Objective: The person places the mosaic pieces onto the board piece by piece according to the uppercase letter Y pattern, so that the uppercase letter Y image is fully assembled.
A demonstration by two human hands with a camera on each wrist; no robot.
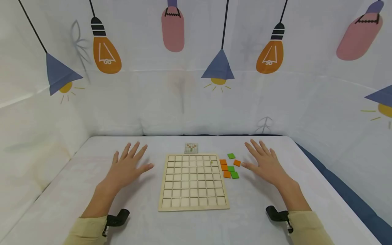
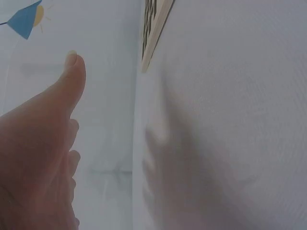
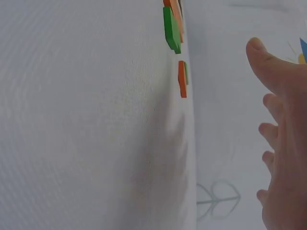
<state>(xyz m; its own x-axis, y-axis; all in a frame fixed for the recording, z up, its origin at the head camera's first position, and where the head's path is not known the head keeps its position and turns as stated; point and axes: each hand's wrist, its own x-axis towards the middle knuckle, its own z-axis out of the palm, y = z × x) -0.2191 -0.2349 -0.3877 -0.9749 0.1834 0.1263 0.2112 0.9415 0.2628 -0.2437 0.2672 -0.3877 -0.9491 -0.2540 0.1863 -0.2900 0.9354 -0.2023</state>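
A pale wooden grid board [image 1: 194, 208] with square cells lies in the middle of the table. My left hand [image 1: 124, 170], fingers spread, hovers left of it and holds nothing. On the other side my right hand [image 1: 267, 165] is also spread and held above the table, its thumb close to an orange tile [image 1: 237, 163]. Several orange and green square tiles lie loose along the board's right edge, among them a green tile [image 1: 234, 175]. In the right wrist view a green tile [image 3: 170, 29] shows beyond the thumb. A small printed pattern card [image 1: 191, 148] lies behind the board.
The white table [image 1: 137, 224] ends at a back edge near a white cloth [image 1: 147, 102] printed with lamps and bulbs. Black wrist-camera mounts [image 1: 117, 217] stick out inward from both cuffs. A dark blue strip [image 1: 346, 183] runs beyond the table's right edge.
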